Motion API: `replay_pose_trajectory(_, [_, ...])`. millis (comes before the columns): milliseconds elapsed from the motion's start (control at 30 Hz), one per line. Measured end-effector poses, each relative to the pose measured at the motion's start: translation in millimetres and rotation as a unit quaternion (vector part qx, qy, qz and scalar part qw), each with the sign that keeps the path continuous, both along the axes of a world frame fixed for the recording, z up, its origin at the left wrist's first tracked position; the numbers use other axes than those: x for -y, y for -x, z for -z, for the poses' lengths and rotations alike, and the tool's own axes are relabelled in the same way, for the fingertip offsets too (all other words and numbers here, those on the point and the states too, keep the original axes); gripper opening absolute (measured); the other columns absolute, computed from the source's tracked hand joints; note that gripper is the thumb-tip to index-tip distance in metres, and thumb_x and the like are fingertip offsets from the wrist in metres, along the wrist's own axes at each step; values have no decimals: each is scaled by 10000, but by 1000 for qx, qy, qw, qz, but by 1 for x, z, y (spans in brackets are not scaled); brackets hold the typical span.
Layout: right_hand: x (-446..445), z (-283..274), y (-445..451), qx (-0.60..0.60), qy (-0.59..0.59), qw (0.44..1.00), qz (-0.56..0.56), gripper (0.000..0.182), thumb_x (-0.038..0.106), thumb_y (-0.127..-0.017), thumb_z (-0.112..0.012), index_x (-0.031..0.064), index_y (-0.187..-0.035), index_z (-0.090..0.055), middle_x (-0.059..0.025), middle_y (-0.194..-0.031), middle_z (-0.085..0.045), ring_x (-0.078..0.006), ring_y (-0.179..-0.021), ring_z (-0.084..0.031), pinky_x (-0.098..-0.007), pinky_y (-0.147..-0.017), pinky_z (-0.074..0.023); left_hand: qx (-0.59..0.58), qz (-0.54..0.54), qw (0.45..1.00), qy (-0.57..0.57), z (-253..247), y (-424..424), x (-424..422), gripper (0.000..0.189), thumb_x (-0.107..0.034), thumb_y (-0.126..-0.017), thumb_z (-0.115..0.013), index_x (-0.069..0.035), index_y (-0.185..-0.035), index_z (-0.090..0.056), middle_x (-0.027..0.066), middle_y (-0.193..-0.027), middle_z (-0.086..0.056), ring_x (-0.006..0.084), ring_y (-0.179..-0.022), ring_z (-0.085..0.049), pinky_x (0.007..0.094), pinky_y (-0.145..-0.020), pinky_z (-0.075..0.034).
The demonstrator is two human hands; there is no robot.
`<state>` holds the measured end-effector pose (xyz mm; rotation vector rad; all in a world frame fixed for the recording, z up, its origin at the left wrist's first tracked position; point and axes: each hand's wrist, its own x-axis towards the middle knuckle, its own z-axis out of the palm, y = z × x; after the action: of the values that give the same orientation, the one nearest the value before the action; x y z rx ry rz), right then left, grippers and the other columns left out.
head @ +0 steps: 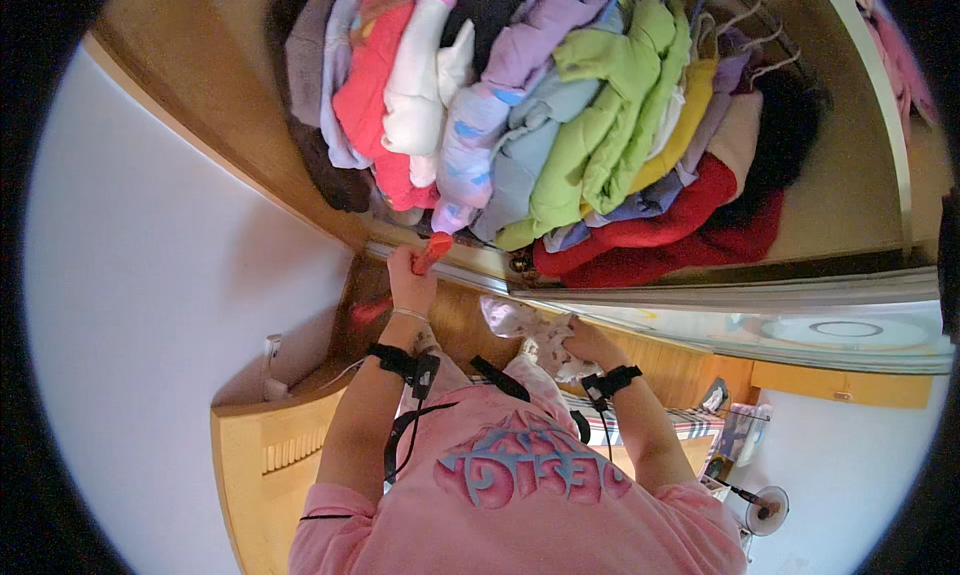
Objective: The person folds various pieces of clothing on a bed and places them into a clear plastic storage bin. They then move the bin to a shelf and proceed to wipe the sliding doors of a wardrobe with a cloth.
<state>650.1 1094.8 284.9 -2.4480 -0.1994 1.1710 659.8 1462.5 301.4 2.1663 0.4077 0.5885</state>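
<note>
My left hand (411, 278) is closed around a red handle (433, 251) whose upper end points at the hanging clothes. A blurred red shape (369, 312) shows beyond the wrist, and I cannot tell whether it belongs to the same item. My right hand (591, 344) grips a crumpled pale cloth with brown spots (553, 346), low in front of my legs. A shiny pinkish piece (506, 316) sticks out at the cloth's left end; whether it is joined to the cloth is unclear. Before me, a packed row of clothes (517, 117) hangs inside an open wardrobe (847, 192).
A sliding door (750, 327) with a metal track (480, 276) runs along the wardrobe's front on the right. White wall (172, 200) and a wooden cabinet (277, 455) stand to my left. Behind on the right are a plaid cover (694, 423) and a round fan-like object (766, 510).
</note>
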Motion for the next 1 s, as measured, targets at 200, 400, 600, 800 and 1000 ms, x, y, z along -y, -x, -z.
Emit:
replay_pose_trajectory(200, [54, -18, -4, 119, -36, 987, 101, 532, 199, -787, -589, -2, -1256, -438, -323, -1029, -618, -475, -995, -586, -489, -844, -472, 13, -1, 998, 63, -20, 5, 63, 225, 21, -682, -593, -20, -885, -504, 161, -855, -508, 363, -865, -502, 431, -778, -420])
replay_pose_trajectory(400, [92, -33, -25, 179, -88, 979, -49, 514, 205, -798, -576, 8, -1258, -458, -315, -1058, -609, -452, -1018, -583, -493, -882, -470, -11, -64, 990, 125, -40, 28, 90, 281, -2, -732, -611, -28, -1006, -554, 39, -756, -515, 158, -690, -525, 313, -649, -454])
replay_pose_trajectory(600, [41, -59, -41, 151, -211, 955, -145, 476, 130, -804, -576, -21, -1228, -422, -322, -1086, -585, -472, -998, -586, -490, -871, -477, 22, -160, 974, 160, -78, 79, 130, 141, -12, -824, -582, -33, -961, -558, -20, -753, -501, 75, -692, -489, 242, -636, -428])
replay_pose_trajectory(800, [15, -72, -57, 108, -282, 936, -181, 372, 128, -802, -603, -8, -1113, -452, -278, -999, -601, -449, -960, -595, -488, -849, -467, 44, -168, 968, 183, -87, 99, 153, 146, 30, -833, -559, -48, -954, -534, -9, -844, -500, 102, -790, -478, 257, -716, -431])
replay_pose_trajectory(1000, [96, -26, -40, 82, -145, 978, -125, 462, 208, -791, -619, -16, -1173, -485, -283, -1053, -611, -435, -1023, -589, -467, -900, -457, 20, -91, 981, 169, -38, 70, 207, 205, -19, -789, -608, -20, -992, -581, 138, -890, -602, 266, -838, -601, 348, -778, -477])
